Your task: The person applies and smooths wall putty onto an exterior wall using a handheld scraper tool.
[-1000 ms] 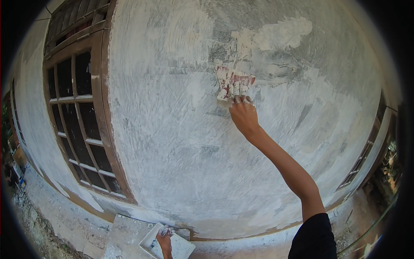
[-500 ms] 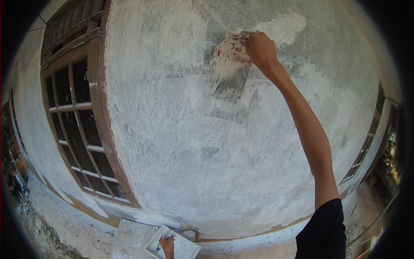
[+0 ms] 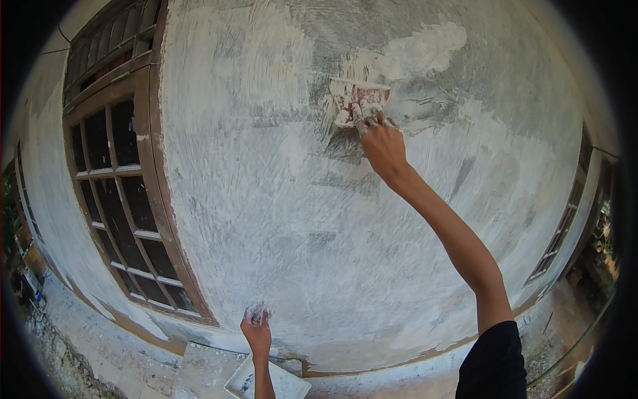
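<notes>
My right hand point(image 3: 380, 143), its fingers smeared with white paste, grips a wide putty scraper point(image 3: 343, 100) that is red under a coat of paste. The scraper lies against the grey-white wall point(image 3: 266, 199), with its broad edge upward. Around it the paste is spread in streaks, and a thicker pale patch point(image 3: 428, 50) shows above and to the right. Low in front of the wall, my left hand point(image 3: 256, 320) is raised with its fingers curled and covered in white paste; what they hold, if anything, I cannot make out. Below it is a white tray point(image 3: 292, 386), partly hidden by my forearm.
A brown wooden window point(image 3: 149, 186) with dark panes and a slatted top is set into the wall at the left. The tray rests by a pale slab point(image 3: 203, 369) at the wall's foot. Another window frame point(image 3: 561, 213) shows at the far right.
My right hand has moved down and a little left, turning the scraper so its broad edge points up. My left hand has lifted out of the tray to in front of the wall.
</notes>
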`<state>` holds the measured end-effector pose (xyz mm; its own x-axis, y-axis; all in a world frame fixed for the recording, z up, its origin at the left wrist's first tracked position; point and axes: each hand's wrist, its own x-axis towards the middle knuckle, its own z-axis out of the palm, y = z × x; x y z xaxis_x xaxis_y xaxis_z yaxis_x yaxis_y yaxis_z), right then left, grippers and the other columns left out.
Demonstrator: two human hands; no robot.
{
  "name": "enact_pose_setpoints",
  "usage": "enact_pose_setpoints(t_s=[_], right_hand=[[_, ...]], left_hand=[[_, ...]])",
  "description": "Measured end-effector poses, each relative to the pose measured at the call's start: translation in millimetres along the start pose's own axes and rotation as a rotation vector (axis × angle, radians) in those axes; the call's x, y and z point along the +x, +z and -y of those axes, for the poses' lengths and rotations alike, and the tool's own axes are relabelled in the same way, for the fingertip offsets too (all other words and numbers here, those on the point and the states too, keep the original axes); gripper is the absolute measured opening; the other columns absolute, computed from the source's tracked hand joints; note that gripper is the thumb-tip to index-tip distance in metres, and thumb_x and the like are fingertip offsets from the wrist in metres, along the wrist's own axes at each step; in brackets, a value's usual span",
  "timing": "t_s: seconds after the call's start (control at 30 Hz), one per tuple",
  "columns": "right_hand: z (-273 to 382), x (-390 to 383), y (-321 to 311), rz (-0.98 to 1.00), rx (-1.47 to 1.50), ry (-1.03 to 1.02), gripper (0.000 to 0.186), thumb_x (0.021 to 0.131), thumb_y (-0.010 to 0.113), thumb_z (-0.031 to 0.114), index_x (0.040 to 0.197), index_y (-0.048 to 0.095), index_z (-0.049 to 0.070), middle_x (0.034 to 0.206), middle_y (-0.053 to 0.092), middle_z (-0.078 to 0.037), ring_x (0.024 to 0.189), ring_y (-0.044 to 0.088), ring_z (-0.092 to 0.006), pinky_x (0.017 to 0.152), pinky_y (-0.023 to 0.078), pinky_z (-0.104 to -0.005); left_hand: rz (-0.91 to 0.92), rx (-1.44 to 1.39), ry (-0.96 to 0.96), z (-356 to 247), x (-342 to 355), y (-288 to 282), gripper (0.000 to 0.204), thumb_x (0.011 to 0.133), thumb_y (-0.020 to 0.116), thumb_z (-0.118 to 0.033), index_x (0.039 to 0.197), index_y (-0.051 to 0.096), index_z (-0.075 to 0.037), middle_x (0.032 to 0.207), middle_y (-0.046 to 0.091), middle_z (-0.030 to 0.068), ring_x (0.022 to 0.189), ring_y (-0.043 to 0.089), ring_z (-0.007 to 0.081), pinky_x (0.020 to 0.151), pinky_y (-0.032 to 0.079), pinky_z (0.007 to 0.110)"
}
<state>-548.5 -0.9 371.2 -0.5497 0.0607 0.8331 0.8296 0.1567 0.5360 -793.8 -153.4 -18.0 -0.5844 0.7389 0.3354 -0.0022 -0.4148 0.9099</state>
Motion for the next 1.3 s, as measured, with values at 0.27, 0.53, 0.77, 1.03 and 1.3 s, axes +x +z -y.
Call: enact_pose_setpoints(t_s=[0.27, 0.53, 0.77, 1.03, 1.3], right_hand=[[66.2, -62.6, -59.3, 0.166, 0.273, -0.115, 0.023, 0.076, 0.055, 0.003, 0.096, 0.066, 0.001, 0.094, 0.066, -0.016, 0.102, 0.061, -0.0287, 0.074, 0.054, -0.0418], [-55.0, 81.6, -41.1, 0.044, 0.209, 0.393, 0.013, 0.073, 0.056, 0.004, 0.080, 0.066, -0.001, 0.080, 0.065, -0.024, 0.077, 0.065, -0.0406, 0.068, 0.052, -0.0478], [-157.2, 101.5, -54.4, -0.256, 0.191, 0.642, 0.021, 0.074, 0.058, 0.013, 0.086, 0.067, -0.002, 0.078, 0.065, -0.026, 0.077, 0.065, -0.0424, 0.068, 0.052, -0.0484], [-31.0, 39.8, -8.7, -0.025, 0.050, 0.214, 0.011, 0.074, 0.054, 0.000, 0.081, 0.062, 0.002, 0.069, 0.063, -0.020, 0.065, 0.065, -0.0327, 0.055, 0.052, -0.0405], [95.1, -74.6, -37.7, 0.167, 0.247, -0.087, 0.027, 0.074, 0.059, 0.006, 0.098, 0.063, -0.006, 0.088, 0.066, -0.021, 0.100, 0.061, -0.0324, 0.075, 0.054, -0.0373]], left_hand=[[0.041, 0.041, 0.004, 9.0, -9.8, 1.6, 0.023, 0.085, 0.056, 0.010, 0.108, 0.057, 0.008, 0.100, 0.063, 0.0122, 0.088, 0.061, 0.0142, 0.079, 0.050, 0.025], [0.056, 0.074, 0.005, 27.5, -25.0, 3.5, 0.020, 0.086, 0.054, 0.008, 0.105, 0.060, 0.006, 0.098, 0.065, 0.0114, 0.089, 0.061, 0.0143, 0.082, 0.047, 0.026], [0.092, 0.108, -0.006, 20.2, -31.9, 7.1, 0.021, 0.085, 0.054, 0.008, 0.106, 0.060, 0.007, 0.100, 0.065, 0.0117, 0.092, 0.060, 0.0152, 0.084, 0.047, 0.027], [0.104, 0.090, -0.037, 28.9, -32.0, 13.5, 0.022, 0.084, 0.054, 0.011, 0.105, 0.060, 0.007, 0.100, 0.064, 0.0119, 0.092, 0.060, 0.0148, 0.084, 0.047, 0.026], [0.117, 0.130, -0.038, 28.8, -40.3, 4.8, 0.025, 0.085, 0.050, 0.012, 0.108, 0.059, 0.007, 0.101, 0.064, 0.0118, 0.092, 0.061, 0.0152, 0.085, 0.047, 0.026]])
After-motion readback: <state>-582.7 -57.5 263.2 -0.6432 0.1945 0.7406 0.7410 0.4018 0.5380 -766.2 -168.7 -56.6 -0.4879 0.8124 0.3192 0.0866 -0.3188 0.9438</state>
